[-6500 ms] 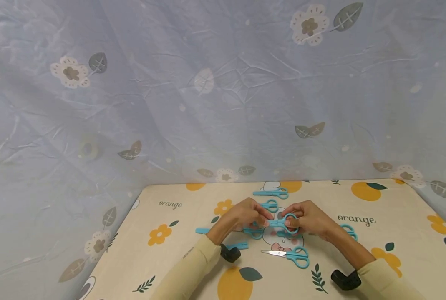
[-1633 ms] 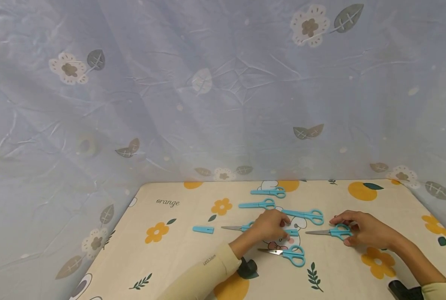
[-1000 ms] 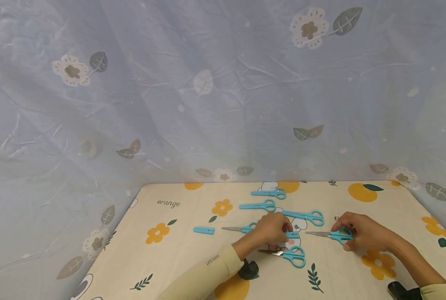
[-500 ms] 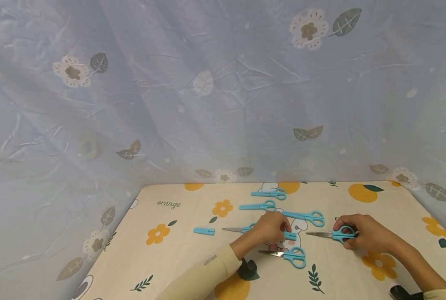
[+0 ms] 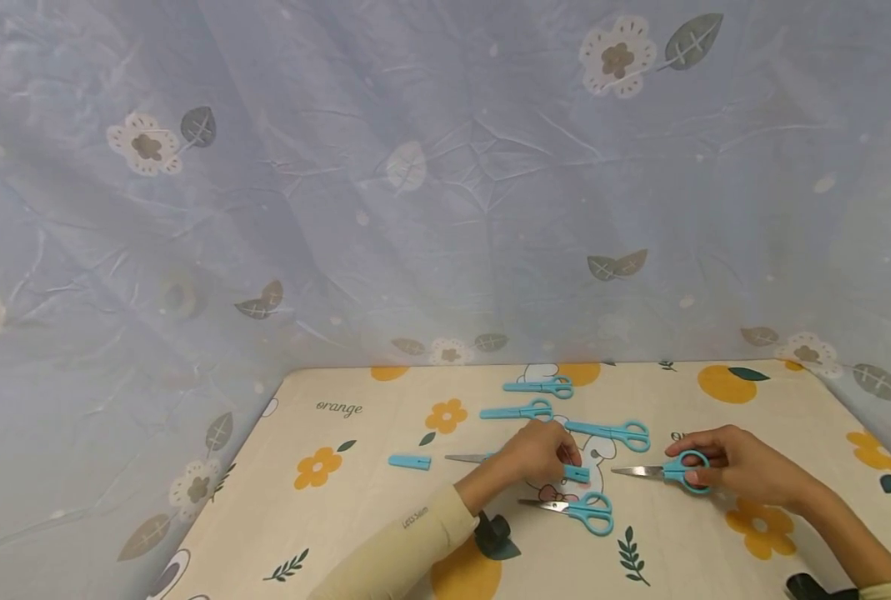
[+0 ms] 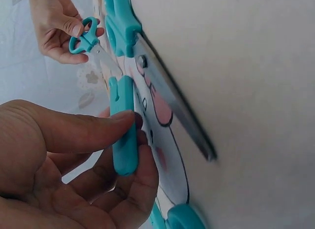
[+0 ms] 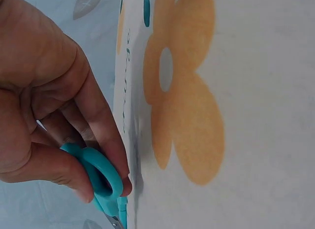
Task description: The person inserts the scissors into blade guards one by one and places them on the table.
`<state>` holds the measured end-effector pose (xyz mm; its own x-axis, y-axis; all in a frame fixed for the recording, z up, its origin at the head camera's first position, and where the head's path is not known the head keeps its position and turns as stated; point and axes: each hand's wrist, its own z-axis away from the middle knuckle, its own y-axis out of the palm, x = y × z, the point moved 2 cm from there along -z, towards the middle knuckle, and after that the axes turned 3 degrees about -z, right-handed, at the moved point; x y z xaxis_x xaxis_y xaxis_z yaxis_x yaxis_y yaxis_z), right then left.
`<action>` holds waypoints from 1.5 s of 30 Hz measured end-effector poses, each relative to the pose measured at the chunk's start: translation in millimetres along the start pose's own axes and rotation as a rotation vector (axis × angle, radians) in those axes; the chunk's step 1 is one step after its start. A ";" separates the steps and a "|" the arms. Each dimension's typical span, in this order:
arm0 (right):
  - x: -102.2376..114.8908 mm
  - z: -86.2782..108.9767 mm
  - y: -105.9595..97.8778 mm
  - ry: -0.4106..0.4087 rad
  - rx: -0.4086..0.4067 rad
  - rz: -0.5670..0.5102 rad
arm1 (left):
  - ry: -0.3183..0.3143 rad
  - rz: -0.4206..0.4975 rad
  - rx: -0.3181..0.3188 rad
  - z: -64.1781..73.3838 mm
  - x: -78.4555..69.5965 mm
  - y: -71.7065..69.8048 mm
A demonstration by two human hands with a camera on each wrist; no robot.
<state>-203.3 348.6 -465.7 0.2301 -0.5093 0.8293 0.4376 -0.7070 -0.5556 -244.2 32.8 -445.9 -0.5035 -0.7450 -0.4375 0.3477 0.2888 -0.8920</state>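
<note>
My left hand [image 5: 538, 454] pinches a turquoise blade cover [image 6: 125, 140] between thumb and fingers, its slotted end facing right. Right of it, my right hand [image 5: 753, 467] holds a pair of scissors [image 5: 673, 472] by the turquoise handles, with the bare metal blades pointing left toward the cover. A gap separates blade tips and cover. In the right wrist view the thumb and fingers grip the handle loops [image 7: 101, 177]. Just in front of my left hand lies another pair of uncovered scissors [image 5: 583, 510]. A third uncovered pair [image 5: 466, 457] is partly hidden behind my left wrist.
Three covered scissors lie toward the back: one farthest [image 5: 538, 387], one nearer [image 5: 516, 412], and one to the right [image 5: 610, 433]. A loose turquoise cover [image 5: 410, 462] lies at left. The patterned cloth [image 5: 265, 508] covers the table; a hanging curtain [image 5: 445, 208] stands behind it.
Earlier both hands held one covered pair of scissors together; that pair now lies at the back. The left hand has since taken a cover, the right hand uncovered scissors, now lifted slightly.
</note>
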 end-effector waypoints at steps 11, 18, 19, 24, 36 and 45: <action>1.3 0.9 -0.5 0.119 -0.006 -0.152 | -0.030 0.190 0.027 8.6 11.2 -12.4; 1.4 -3.3 3.4 0.135 0.018 -0.328 | -0.044 0.399 0.074 11.2 26.8 -26.6; 1.6 -4.2 3.9 0.136 0.025 -0.360 | -0.042 0.430 0.079 11.9 29.1 -28.3; 4.7 -8.9 7.3 0.130 0.037 -0.443 | -0.054 0.556 0.106 18.5 38.6 -36.1; 20.6 -18.9 19.2 0.076 0.109 -0.603 | -0.086 0.783 0.172 31.8 51.6 -42.9; 29.2 -29.1 26.6 0.069 0.135 -0.628 | -0.117 0.859 0.174 37.2 56.5 -48.6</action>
<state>-210.3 300.7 -458.0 -0.1600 -0.0526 0.9857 0.5776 -0.8148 0.0502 -260.1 -45.7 -423.0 0.0681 -0.3724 -0.9256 0.6887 0.6887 -0.2265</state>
